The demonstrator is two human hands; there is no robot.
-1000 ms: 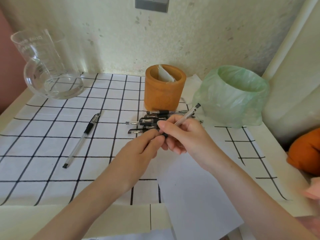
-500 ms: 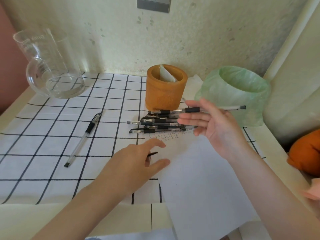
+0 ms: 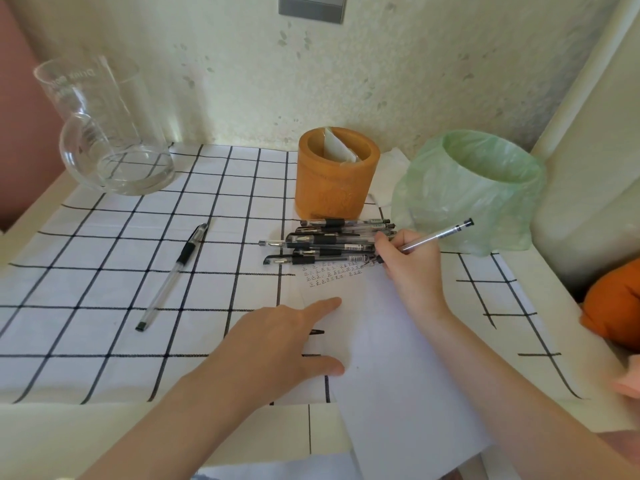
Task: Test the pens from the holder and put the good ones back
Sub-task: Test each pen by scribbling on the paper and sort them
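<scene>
One pen [image 3: 437, 234] is pinched in the right hand [image 3: 408, 261], its tip down on the sheet of paper [image 3: 398, 358] beside rows of small test marks [image 3: 329, 273]; the left hand [image 3: 277, 344] lies flat with fingers spread, pressing the paper's edge; a pile of pens [image 3: 329, 244] rests just before the orange holder [image 3: 336, 174]; another pen [image 3: 173, 275] lies apart on the checked cloth [image 3: 104, 258] covering the worktop

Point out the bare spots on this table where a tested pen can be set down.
Free: the checked cloth between the glass jug and the lone pen, and the cloth right of the paper sheet, below the green-bagged bin. Crowded: the pen pile before the orange holder, beside the right hand.
</scene>
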